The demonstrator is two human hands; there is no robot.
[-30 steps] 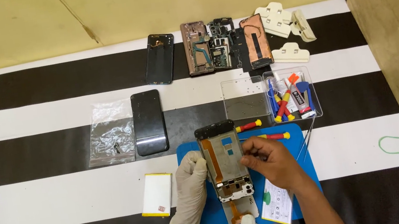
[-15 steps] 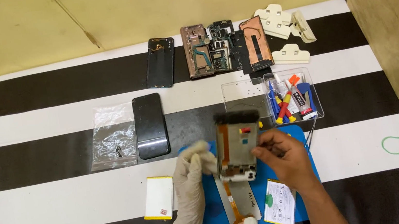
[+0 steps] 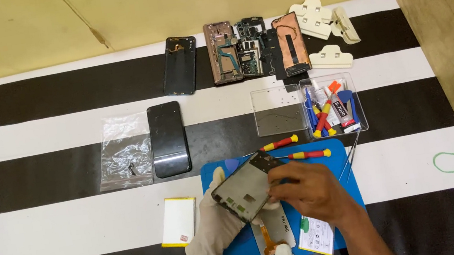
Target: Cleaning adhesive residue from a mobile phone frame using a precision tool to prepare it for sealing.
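A dark, flat rectangular phone screen panel [image 3: 245, 187] is held tilted above the blue work mat [image 3: 342, 188], near the middle of the black-and-white striped table [image 3: 45, 224]. The left hand [image 3: 216, 229], in a white glove, cups the panel from below with fingers closed around its lower edge, while the bare right hand [image 3: 309, 188] grips its right side, fingers curled onto it. Under the panel, on the mat, lies a grey metal phone frame with an orange flex strip [image 3: 274, 232], and just beside it a white and green printed card [image 3: 315, 234]. Two red-and-yellow screwdrivers [image 3: 295, 148] rest at the mat's upper edge. To the left of the gloved hand sits a white battery with a yellow edge [image 3: 178, 221]. Further up lie a black phone [image 3: 168, 138], a clear plastic bag [image 3: 125, 150], a clear tool tray [image 3: 331, 104] and a row of opened phone parts [image 3: 240, 51].
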